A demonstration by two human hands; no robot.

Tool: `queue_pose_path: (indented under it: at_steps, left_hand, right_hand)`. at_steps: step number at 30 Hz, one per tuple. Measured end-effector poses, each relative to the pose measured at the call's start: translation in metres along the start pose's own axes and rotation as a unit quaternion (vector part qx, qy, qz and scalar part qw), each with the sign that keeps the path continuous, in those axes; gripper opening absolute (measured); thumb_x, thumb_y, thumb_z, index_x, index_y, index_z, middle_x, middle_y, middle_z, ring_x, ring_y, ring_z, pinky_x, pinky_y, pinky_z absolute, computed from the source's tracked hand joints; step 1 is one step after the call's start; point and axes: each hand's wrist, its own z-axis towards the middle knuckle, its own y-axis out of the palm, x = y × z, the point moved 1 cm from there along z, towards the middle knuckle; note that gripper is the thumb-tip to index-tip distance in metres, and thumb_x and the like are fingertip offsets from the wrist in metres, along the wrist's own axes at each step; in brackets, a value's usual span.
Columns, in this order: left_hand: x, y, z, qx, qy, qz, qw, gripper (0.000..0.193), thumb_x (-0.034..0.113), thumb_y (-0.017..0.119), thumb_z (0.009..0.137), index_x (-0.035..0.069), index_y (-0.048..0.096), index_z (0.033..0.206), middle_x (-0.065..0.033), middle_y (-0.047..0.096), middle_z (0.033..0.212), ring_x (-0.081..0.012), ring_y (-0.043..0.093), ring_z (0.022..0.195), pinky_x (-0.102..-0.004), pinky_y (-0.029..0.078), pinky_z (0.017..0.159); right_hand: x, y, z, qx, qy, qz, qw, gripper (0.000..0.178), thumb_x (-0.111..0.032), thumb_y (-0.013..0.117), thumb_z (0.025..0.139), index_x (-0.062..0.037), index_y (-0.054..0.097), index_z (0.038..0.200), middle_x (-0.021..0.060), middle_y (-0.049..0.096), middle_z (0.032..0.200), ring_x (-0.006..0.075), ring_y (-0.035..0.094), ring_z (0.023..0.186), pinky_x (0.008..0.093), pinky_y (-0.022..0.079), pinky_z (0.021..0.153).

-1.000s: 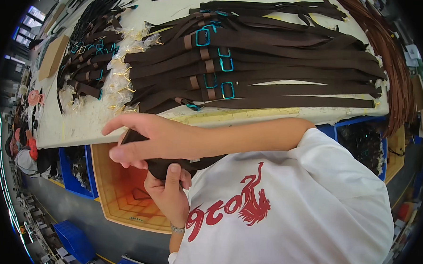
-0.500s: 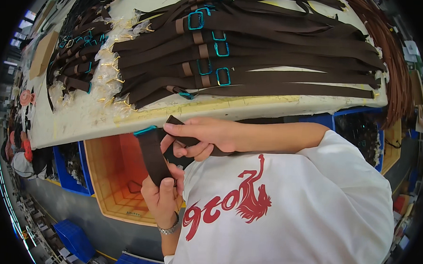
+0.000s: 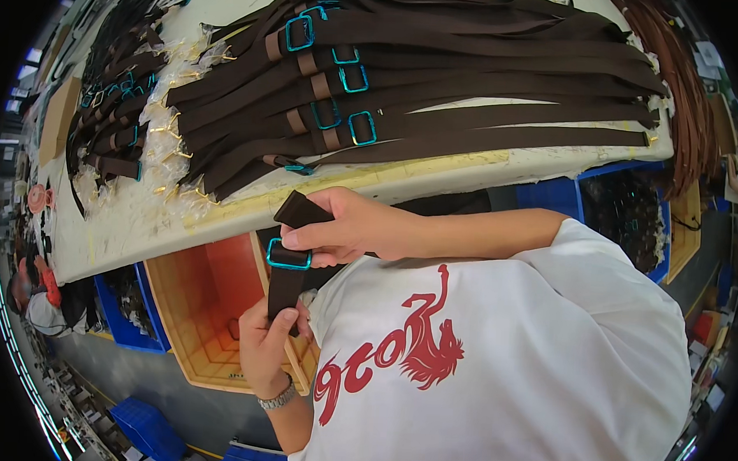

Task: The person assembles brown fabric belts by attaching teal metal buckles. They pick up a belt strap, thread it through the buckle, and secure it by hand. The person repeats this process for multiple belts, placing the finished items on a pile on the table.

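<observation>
In front of me, just off the table's near edge, I hold a dark brown belt (image 3: pixel 284 286) with a rectangular metal buckle (image 3: pixel 288 266) edged in blue. My left hand (image 3: pixel 267 341), with a metal watch at the wrist, pinches the strap below the buckle. Above it, my right hand (image 3: pixel 348 228) is closed on the belt; its thumb rests at the buckle. A short end of dark strap sticks out past the right thumb and index finger. Part of the belt is hidden behind the right hand.
Many similar belts with blue-edged buckles (image 3: pixel 362 128) cover the white table (image 3: pixel 138 235). Plastic-wrapped hardware (image 3: pixel 169 139) lies to the left, brown cords (image 3: pixel 688 137) at far right. Below stand an orange crate (image 3: pixel 180 321) and blue crates (image 3: pixel 138 323).
The buckle has turned to show its open frame and sits lower, by my right thumb. My left hand has shifted slightly down and left. The table view has moved left and up.
</observation>
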Motion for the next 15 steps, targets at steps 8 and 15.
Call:
queue_pose_path:
  at_steps: [8, 15]
  left_hand:
    - [0.070, 0.036, 0.026, 0.119, 0.269, 0.361, 0.885, 0.055, 0.007, 0.086, 0.083, -0.001, 0.067, 0.134, -0.0152, 0.069, 0.132, -0.0296, 0.065, 0.118, -0.0426, 0.052, 0.101]
    - [0.077, 0.055, 0.041, 0.109, 0.309, 0.448, 0.832, 0.061, 0.002, 0.089, 0.078, 0.000, 0.069, 0.136, -0.0156, 0.069, 0.131, -0.0333, 0.067, 0.118, -0.0414, 0.053, 0.102]
  right_hand:
    - [-0.013, 0.020, -0.022, 0.025, -0.038, -0.087, 0.995, 0.024, -0.026, 0.067, 0.109, -0.0077, 0.061, 0.122, -0.0021, 0.061, 0.081, 0.0016, 0.048, 0.066, 0.0213, 0.035, 0.056]
    - [-0.017, 0.019, -0.035, 0.085, -0.053, -0.072, 0.992, 0.023, -0.024, 0.069, 0.106, -0.0053, 0.061, 0.116, -0.0050, 0.055, 0.076, 0.0035, 0.048, 0.067, 0.0235, 0.038, 0.058]
